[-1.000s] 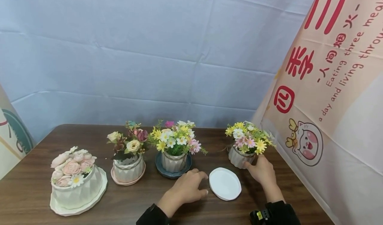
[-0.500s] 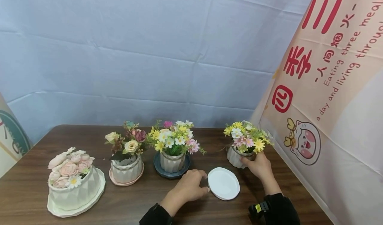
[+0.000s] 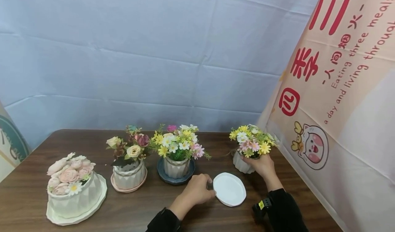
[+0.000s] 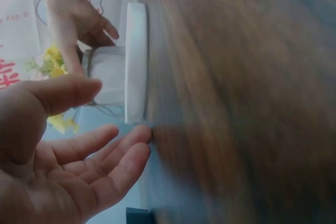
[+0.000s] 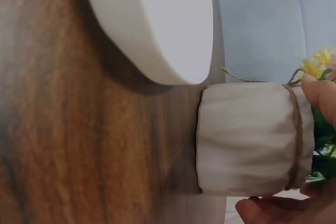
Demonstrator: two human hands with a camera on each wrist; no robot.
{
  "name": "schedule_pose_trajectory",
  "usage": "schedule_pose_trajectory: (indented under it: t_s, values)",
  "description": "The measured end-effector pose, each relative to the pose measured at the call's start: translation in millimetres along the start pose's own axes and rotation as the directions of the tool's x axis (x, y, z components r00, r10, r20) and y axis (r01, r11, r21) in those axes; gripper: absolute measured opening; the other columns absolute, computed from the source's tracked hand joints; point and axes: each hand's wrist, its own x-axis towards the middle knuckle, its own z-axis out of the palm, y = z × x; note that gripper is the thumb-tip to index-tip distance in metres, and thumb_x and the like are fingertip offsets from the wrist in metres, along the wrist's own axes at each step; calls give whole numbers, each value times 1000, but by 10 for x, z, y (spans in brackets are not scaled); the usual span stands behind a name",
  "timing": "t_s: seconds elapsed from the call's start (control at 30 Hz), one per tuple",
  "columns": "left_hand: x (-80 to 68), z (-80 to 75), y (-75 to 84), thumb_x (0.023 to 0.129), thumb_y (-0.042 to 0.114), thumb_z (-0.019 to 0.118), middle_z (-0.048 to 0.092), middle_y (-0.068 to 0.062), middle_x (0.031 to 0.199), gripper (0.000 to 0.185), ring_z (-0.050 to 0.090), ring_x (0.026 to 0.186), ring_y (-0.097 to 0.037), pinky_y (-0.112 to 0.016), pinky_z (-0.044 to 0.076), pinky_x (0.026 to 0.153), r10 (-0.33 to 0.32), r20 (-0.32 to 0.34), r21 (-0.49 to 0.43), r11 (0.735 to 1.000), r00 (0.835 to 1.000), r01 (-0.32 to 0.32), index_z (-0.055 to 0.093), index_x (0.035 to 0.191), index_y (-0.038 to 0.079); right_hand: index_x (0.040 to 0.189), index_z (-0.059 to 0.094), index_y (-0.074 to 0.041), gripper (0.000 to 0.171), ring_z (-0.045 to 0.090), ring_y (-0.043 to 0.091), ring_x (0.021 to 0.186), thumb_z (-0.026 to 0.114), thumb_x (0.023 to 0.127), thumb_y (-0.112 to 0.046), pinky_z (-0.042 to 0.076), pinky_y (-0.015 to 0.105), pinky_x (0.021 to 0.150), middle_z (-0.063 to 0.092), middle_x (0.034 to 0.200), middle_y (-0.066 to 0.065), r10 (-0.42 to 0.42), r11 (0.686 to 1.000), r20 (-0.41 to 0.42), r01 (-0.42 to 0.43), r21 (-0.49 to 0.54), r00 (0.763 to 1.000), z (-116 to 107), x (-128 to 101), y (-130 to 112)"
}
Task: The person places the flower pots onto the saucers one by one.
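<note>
The right hand curls around the white faceted flower pot with yellow and pink daisies, right of centre in the head view. The left hand rests with relaxed, straight fingers at the left rim of the empty white saucer, which lies on the wooden table just in front of that pot. Judging by the other pots, each on its own saucer, the step in hand looks like seating this last pot; the next move would call for lifting it clear of the rim and lowering it centred while the left hand steadies the saucer.

The right wrist view shows twine around the pot and the pot's base resting on the table beside the saucer; the head view hides this behind fingers. The left wrist view shows the open palm gripping nothing.
</note>
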Motion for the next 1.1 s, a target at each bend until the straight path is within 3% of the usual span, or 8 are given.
schedule_pose_trajectory:
  t_s: [0.23, 0.37, 0.57, 0.8, 1.0, 1.1]
  values:
    - [49, 49, 28, 72, 15, 74, 64, -11, 84, 29, 61, 86, -29, -37, 50, 70, -81, -2, 43, 996, 997, 81, 65, 91, -5, 140, 29, 7, 91, 42, 45, 116, 75, 75, -37, 37, 57, 90, 39, 133, 32, 20, 997, -36, -23, -67, 999, 20, 48, -22]
    - [71, 57, 71, 72, 15, 74, 62, -10, 79, 27, 60, 79, -26, -35, 49, 65, -111, 12, 70, 991, 994, 110, 66, 87, -5, 138, 31, 9, 91, 43, 46, 115, 74, 75, -41, 38, 57, 89, 40, 131, 34, 22, 992, -33, -26, -121, 999, 22, 66, -25]
    - [88, 74, 142, 72, 16, 73, 53, -4, 64, 20, 49, 59, -19, -31, 42, 52, -153, 2, 107, 983, 988, 152, 59, 69, 2, 138, 32, 10, 91, 42, 47, 115, 74, 75, -42, 38, 56, 89, 40, 131, 34, 41, 988, -24, -44, -150, 999, 20, 84, -26]
    - [122, 86, 212, 73, 16, 73, 49, -4, 62, 23, 46, 56, -21, -33, 39, 49, -278, -12, 122, 953, 960, 278, 54, 66, 5, 136, 33, 11, 91, 41, 47, 115, 74, 75, -42, 39, 55, 89, 40, 131, 35, 55, 988, -31, -58, -146, 998, 28, 82, -28]
    - [155, 99, 194, 73, 14, 71, 49, -3, 63, 19, 45, 56, -20, -32, 37, 48, -297, -20, 151, 943, 955, 296, 56, 65, 6, 138, 31, 9, 88, 40, 47, 116, 74, 76, -38, 38, 55, 90, 39, 132, 33, 36, 988, -31, -40, -147, 999, 36, 64, -35]
    - [159, 118, 166, 72, 9, 69, 51, -1, 54, 20, 47, 49, -18, -28, 34, 43, -299, -12, 120, 947, 954, 298, 56, 58, 7, 138, 31, 9, 88, 40, 47, 116, 74, 77, -37, 38, 55, 90, 39, 132, 33, 39, 988, -32, -43, -148, 999, 30, 58, -32]
